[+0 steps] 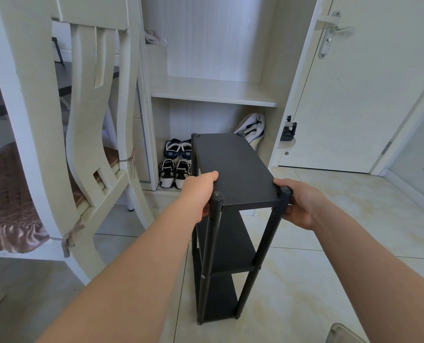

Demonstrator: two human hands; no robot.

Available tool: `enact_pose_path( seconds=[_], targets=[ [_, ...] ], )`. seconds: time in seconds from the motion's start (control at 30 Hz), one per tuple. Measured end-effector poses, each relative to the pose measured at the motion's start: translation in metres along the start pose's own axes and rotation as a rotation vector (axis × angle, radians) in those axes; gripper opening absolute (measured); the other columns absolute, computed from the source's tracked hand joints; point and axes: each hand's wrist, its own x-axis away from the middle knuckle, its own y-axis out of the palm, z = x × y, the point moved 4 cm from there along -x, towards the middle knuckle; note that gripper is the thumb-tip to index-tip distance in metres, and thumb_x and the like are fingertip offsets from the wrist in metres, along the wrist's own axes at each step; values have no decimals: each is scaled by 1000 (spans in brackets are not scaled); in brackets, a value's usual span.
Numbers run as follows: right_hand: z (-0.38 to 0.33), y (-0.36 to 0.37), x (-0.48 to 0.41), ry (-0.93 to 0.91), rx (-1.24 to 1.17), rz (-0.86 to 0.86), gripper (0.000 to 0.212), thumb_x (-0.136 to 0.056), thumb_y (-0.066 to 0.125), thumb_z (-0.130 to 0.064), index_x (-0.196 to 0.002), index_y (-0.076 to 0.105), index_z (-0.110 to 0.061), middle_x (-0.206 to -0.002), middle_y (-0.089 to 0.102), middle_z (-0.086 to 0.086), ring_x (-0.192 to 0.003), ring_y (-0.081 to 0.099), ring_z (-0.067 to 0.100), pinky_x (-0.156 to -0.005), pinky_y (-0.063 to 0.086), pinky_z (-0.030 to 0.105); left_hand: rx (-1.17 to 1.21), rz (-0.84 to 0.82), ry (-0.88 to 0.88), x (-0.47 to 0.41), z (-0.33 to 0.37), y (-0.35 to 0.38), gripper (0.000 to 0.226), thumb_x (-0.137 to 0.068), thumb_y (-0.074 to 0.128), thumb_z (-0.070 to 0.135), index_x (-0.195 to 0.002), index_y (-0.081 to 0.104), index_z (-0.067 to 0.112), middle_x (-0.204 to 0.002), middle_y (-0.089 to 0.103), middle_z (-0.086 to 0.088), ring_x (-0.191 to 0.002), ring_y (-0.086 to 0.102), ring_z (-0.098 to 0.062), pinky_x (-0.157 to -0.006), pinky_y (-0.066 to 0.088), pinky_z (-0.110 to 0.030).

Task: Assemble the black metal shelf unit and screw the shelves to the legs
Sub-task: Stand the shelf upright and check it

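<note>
- Head view, looking down: pale tiled floor (329,243) fills the lower half of the scene.
- Open cupboard (213,92), cream-coloured, stands straight ahead with one inner board across its middle.
- Chair (87,134), cream-coloured, stands at the left with its curved back slats toward the camera; a brown cushion (5,194) is tied onto its seat.
- Door (354,107), closed, stands to the right of the cupboard.
- Black shelf unit (233,169) stands upright in the centre, in front of the cupboard and beside the chair. Three shelves sit one above another between round legs, and its feet are at floor level.
- Left hand (198,191) grips the left edge of the top shelf, thumb lying on top, fingers curled underneath.
- Right hand (300,204) grips the near right corner, thumb at the shelf edge, fingers wrapped behind the near right leg (263,251).
- Two pairs of shoes (174,173) lie on the cupboard floor, just left of the unit's far end.
- White bag (254,127) leans in the cupboard's lower right corner, behind the unit.
- Metal door handle (339,29) sits at the upper right.
</note>
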Motion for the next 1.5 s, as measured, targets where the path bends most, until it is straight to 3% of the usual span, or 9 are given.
enact_pose_path(
  seconds=[0.13,0.37,0.57,0.8,1.0,1.1,1.27,1.37,1.5],
  targets=[
    [-1,-1,-1,-4,4,2,16,-93,71,-25,-94,66,-9,-74,70,8,-67,66,25,-66,55,36,-58,75,111,-7,2,-2,28,-88,66,34,-106,61,13,-106,71,-5,-97,69,-25,-87,58,-39],
    [1,-1,-2,21,-20,-24,13,-93,69,-25,-93,64,-12,-72,68,5,-63,64,21,-63,51,33,-119,55,74,-10,6,-2,34,-92,62,37,-115,58,12,-106,68,-4,-76,58,-17,-65,43,-28],
    [5,0,-3,42,-28,-18,13,-94,69,-24,-89,64,-13,-68,67,3,-65,62,21,-65,51,31,-63,30,43,-10,2,0,40,-93,63,36,-124,54,13,-111,68,-4,-99,67,-22,-94,53,-39],
    [5,0,-3,54,-41,-28,13,-96,68,-24,-90,67,-12,-64,70,2,-68,63,21,-68,51,32,-64,9,50,-9,1,1,35,-93,62,38,-119,59,13,-112,69,-4,-105,66,-24,-96,54,-41],
    [6,1,4,48,-43,-10,15,-98,66,-24,-93,66,-10,-72,70,5,-68,63,22,-66,50,34,-58,-13,71,-5,-2,1,22,-95,60,39,-100,62,18,-104,71,-1,-101,67,-22,-90,54,-36],
    [1,1,15,-20,5,64,29,-101,60,-37,-95,66,-9,-91,69,9,-79,65,27,-73,53,38,-92,18,94,-3,-1,-3,25,-93,60,41,-96,61,16,-87,67,2,-76,61,-16,-65,50,-27],
    [-19,-1,42,-188,643,135,66,-87,49,-76,-101,65,-14,-100,64,2,-79,64,22,-66,48,34,-112,24,34,-2,-1,-3,30,-92,61,44,-100,59,16,-71,54,2,-54,42,-12,-46,33,-23],
    [-6,7,45,-242,608,117,41,-92,62,-54,-104,59,-15,-94,69,8,-63,72,24,-55,59,33,-107,41,33,0,-1,-1,31,-93,60,44,-101,61,15,-74,57,1,-55,44,-14,-45,34,-21],
    [4,-7,30,-295,350,230,23,-96,67,-28,-109,61,-10,-86,69,11,-66,71,28,-82,62,46,-147,52,43,9,-6,12,31,-93,59,42,-105,60,14,-79,58,-3,-54,46,-15,-44,36,-22]
  ],
)
